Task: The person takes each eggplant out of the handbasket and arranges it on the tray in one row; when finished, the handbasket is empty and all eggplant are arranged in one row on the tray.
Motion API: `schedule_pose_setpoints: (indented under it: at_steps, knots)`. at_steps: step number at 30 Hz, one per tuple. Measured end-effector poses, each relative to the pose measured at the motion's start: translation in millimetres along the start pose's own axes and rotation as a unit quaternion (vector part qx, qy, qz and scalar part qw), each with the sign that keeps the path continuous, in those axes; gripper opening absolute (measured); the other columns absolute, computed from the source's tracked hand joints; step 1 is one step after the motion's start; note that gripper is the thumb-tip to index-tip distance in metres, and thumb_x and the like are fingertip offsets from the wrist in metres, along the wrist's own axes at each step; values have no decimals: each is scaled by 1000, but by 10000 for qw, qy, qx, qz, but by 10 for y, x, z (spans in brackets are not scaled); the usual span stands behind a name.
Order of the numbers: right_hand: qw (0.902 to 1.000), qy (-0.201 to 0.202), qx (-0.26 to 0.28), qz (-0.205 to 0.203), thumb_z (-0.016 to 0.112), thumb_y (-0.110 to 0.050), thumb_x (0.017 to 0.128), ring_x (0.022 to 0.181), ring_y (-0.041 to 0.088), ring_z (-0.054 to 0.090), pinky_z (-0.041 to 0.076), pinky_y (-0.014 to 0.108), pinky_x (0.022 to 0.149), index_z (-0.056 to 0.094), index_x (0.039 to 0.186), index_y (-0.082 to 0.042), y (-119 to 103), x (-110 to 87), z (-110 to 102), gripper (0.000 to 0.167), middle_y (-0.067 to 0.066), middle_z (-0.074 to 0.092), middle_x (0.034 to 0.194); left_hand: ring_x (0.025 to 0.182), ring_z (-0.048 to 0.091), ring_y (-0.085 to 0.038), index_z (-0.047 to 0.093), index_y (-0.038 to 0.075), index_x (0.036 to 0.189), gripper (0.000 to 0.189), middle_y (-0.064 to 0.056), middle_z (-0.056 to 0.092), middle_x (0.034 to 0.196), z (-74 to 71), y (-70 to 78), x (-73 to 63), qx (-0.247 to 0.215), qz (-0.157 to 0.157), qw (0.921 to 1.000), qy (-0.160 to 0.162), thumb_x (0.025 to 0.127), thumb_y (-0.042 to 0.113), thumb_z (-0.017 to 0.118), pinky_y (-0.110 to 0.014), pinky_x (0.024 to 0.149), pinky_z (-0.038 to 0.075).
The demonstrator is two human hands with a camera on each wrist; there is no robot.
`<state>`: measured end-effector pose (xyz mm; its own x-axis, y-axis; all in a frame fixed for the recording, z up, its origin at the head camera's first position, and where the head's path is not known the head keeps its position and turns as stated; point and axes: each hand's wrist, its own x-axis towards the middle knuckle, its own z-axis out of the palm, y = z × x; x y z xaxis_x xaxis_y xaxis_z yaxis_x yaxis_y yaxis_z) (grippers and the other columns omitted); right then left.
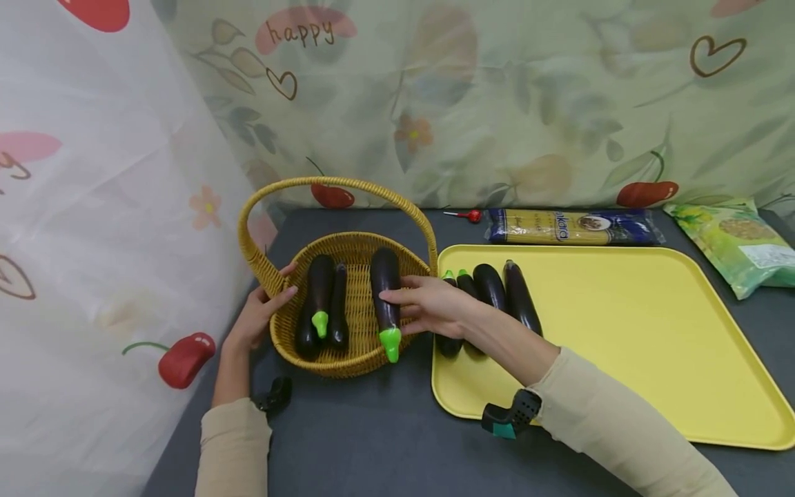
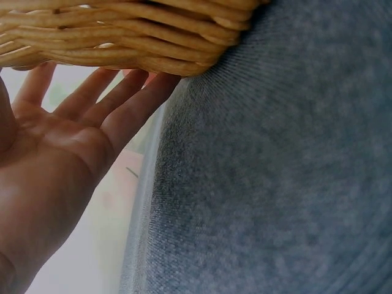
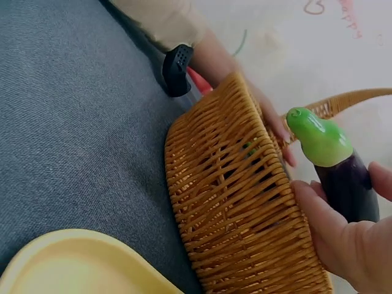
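My right hand (image 1: pixel 437 304) pinches a dark purple eggplant (image 1: pixel 386 283) with a bright green cap between thumb and fingers. It holds this eggplant over the right side of a wicker basket (image 1: pixel 359 366), cap toward me. In the right wrist view the green cap (image 3: pixel 321 138) stands above the basket rim. My left hand (image 1: pixel 254 314) grips the basket's left rim at the foot of its arched handle (image 1: pixel 338 182); in the left wrist view its fingers (image 2: pixel 131 110) lie against the outer weave. Three more eggplants, one with a green cap (image 1: pixel 319 323), lie in the basket's left half.
A yellow tray (image 1: pixel 621 345) on the right has several eggplants (image 1: pixel 522 297) along its left side. Behind it lie a pasta packet (image 1: pixel 571 226), a small red-headed item (image 1: pixel 475 216) and a green bag (image 1: pixel 735 241). A printed curtain (image 1: pixel 528 103) hangs behind and at left.
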<state>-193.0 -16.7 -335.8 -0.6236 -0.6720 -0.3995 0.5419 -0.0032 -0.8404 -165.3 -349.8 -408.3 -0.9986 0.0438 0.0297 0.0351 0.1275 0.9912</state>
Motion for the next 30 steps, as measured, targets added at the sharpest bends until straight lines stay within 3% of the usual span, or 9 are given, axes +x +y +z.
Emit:
schedule_pose_setpoints:
  at_steps: [10, 17, 24, 30]
  knots:
    - [9988, -37, -491, 25, 59, -16, 96, 124, 35, 46, 45, 48, 91, 6, 153, -5, 50, -165, -126, 78, 20, 43, 139, 118, 47, -15, 32, 10, 150, 57, -19, 30, 150, -3, -11, 1, 3, -58, 10000, 36, 99, 20, 55, -24, 83, 48]
    - [9950, -116, -989, -3, 62, -17, 94, 124, 36, 45, 42, 49, 95, 6, 153, -4, 119, -294, -256, 81, 21, 36, 144, 116, 48, -15, 32, 10, 150, 56, -19, 33, 147, -5, 0, 4, -8, -49, 10000, 9, 99, 18, 54, -23, 83, 48]
    - [9907, -422, -1294, 11, 64, -16, 93, 112, 32, 56, 47, 45, 89, 9, 152, -3, 206, -430, -384, 81, 21, 52, 129, 116, 48, -14, 31, 10, 150, 56, -21, 33, 147, -8, 4, 3, -2, -58, 10000, -16, 99, 18, 53, -24, 83, 48]
    - [9881, -740, -1348, 56, 67, -16, 91, 108, 31, 58, 48, 47, 87, 13, 150, 0, 276, -561, -540, 81, 21, 53, 127, 114, 49, -13, 31, 10, 150, 56, -22, 34, 145, -3, 2, 2, -60, -85, 9999, -5, 99, 18, 53, -24, 82, 49]
